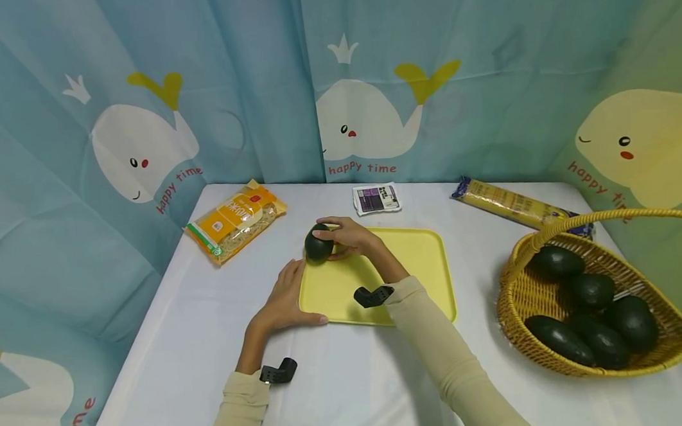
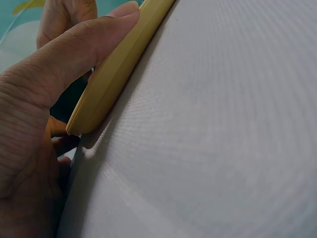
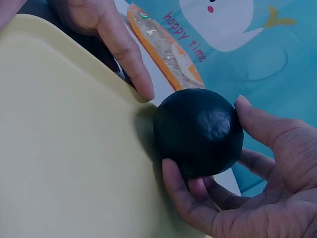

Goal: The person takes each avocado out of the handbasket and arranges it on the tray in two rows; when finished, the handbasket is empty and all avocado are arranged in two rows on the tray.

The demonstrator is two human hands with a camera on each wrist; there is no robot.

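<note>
My right hand (image 1: 350, 237) grips a dark green avocado (image 1: 319, 244) with thumb and fingers, over the far left corner of a yellow tray (image 1: 419, 267). Close up in the right wrist view, the avocado (image 3: 198, 133) has a smooth shiny skin, and fingertips touch both its sides. My left hand (image 1: 287, 299) rests around the tray's left side, its fingers stretched along that edge and its thumb along the near edge. In the left wrist view the thumb (image 2: 84, 44) lies straight against the tray's outer wall (image 2: 106, 94); the other fingers are mostly hidden.
A wicker basket (image 1: 510, 294) with a tall handle stands at the right, with several avocados (image 1: 591, 290) inside. Toward the back lie an orange food bag (image 1: 237, 221), a small white-and-purple packet (image 1: 377, 199) and a long gold packet (image 1: 514, 205). A blue curtain (image 1: 266, 114) hangs behind the table.
</note>
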